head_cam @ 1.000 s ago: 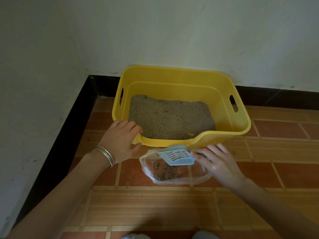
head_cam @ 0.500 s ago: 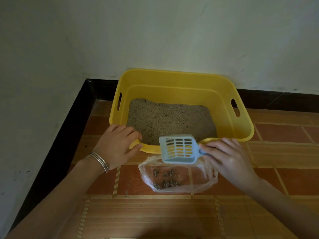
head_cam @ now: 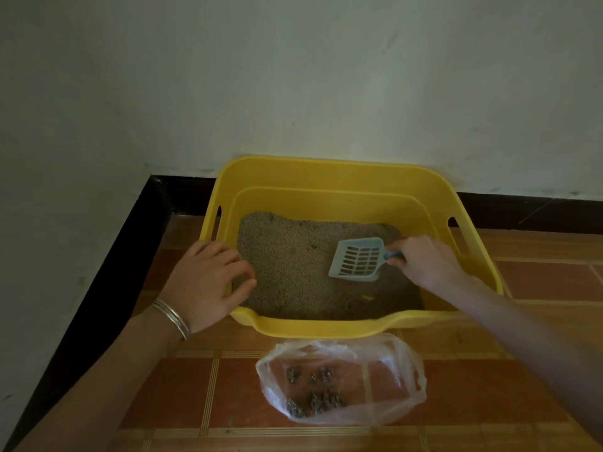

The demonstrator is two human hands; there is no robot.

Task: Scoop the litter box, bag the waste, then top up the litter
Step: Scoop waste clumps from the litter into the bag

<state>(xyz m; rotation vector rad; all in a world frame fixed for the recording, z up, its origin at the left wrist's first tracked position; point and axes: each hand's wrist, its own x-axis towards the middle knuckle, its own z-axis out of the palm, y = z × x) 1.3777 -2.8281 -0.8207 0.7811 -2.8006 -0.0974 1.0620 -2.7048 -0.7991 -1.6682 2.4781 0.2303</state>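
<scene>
1. Scoop (head_cam: 357, 261): blue, slotted, front edge down on the litter (head_cam: 290, 272), just left of the right hand (head_cam: 421, 264) pinching its handle.
2. Left hand (head_cam: 205, 282): fingers curled over the litter box (head_cam: 326, 327) rim.
3. Bag (head_cam: 385, 376): on floor, nearer than both hands, clumps (head_cam: 315, 391) inside.

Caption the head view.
Right hand holds scoop inside yellow litter box, left hand on its rim, bag of waste in front.

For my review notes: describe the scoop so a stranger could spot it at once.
Start at the yellow litter box against the white wall. Inside, over the right side of the grey litter, the right hand grips a short handle. The scoop on it is pale blue with rows of slots, the only blue thing in view.
</scene>
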